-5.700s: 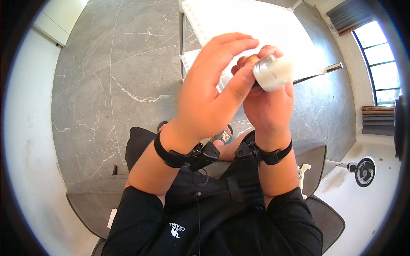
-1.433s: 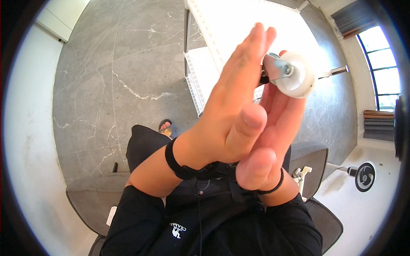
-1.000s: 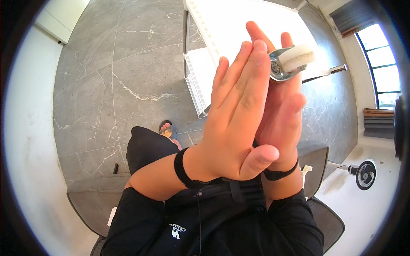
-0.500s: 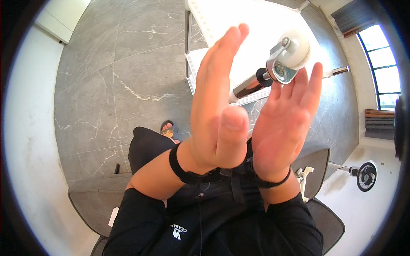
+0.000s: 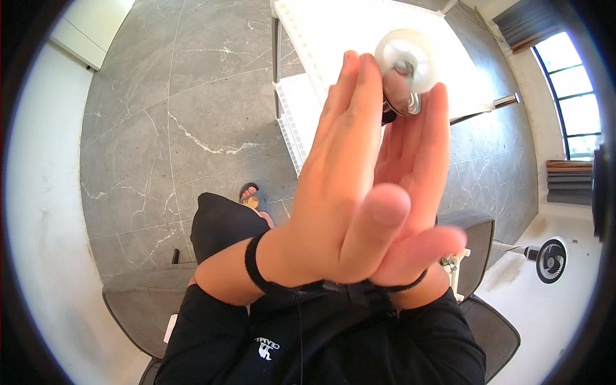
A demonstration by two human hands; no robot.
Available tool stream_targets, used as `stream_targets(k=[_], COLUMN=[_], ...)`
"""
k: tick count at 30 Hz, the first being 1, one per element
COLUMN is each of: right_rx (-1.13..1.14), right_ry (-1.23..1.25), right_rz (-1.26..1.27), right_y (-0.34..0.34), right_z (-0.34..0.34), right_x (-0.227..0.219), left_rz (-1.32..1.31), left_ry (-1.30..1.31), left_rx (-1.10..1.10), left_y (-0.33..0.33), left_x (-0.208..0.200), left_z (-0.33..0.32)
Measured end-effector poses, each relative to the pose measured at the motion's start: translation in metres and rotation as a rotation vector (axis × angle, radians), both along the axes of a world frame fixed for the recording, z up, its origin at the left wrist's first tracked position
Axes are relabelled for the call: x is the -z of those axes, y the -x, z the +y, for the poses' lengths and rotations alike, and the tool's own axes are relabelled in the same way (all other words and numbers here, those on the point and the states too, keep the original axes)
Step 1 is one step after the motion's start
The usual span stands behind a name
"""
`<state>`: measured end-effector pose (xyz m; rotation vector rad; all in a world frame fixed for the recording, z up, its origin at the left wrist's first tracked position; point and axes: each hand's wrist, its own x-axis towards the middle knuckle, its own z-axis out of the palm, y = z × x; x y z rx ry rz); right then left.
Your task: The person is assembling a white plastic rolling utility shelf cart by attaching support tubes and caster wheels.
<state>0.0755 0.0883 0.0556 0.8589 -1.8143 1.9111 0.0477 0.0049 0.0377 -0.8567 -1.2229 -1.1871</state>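
Observation:
A caster with a white wheel (image 5: 421, 59) and a shiny metal fork (image 5: 399, 90) stands at the end of a post of a white rack (image 5: 333, 25). My left hand (image 5: 340, 160) is flat, its fingers straight and together, with the thumb apart. Facing it, my right hand (image 5: 417, 167) is also stretched out, its thumb pointing right. The fingers of both hands lie on either side of the caster's base, the left ones hiding the post. Whether the palms touch it I cannot tell. Both wrists wear black bands.
A bare chrome post end (image 5: 507, 101) sticks out of the rack to the right. Grey cushioned seating (image 5: 138, 308) is around me, with a white fan (image 5: 550, 260) at the right. My foot in a sandal (image 5: 251, 192) rests on grey marbled tile (image 5: 147, 128).
My hands have come closer together. The left hand has moved right and the right hand slightly left, around the caster. The wheel has turned and now sits further left, and its post is hidden.

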Motion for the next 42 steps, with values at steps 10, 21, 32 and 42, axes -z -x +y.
stream_targets(k=[10, 21, 32, 42], right_rx=[0.066, -0.038, 0.149, 0.170], right_ry=[0.043, -0.059, 0.045, 0.035], right_rz=[-0.167, 0.226, -0.364, -0.342], right_y=[0.009, -0.001, -0.004, 0.008], right_z=[-0.005, -0.004, -0.017, -0.006], right_x=[-0.009, 0.020, -0.037, -0.025], left_rz=[-0.728, -0.733, -0.832, -0.539], left_ry=[0.034, 0.036, 0.042, 0.143], left_rx=[0.338, 0.613, 0.366, 0.158], left_y=[-0.042, -0.013, -0.037, -0.026], left_x=[0.012, -0.002, -0.009, 0.021], left_z=[-0.019, -0.018, -0.014, -0.018])
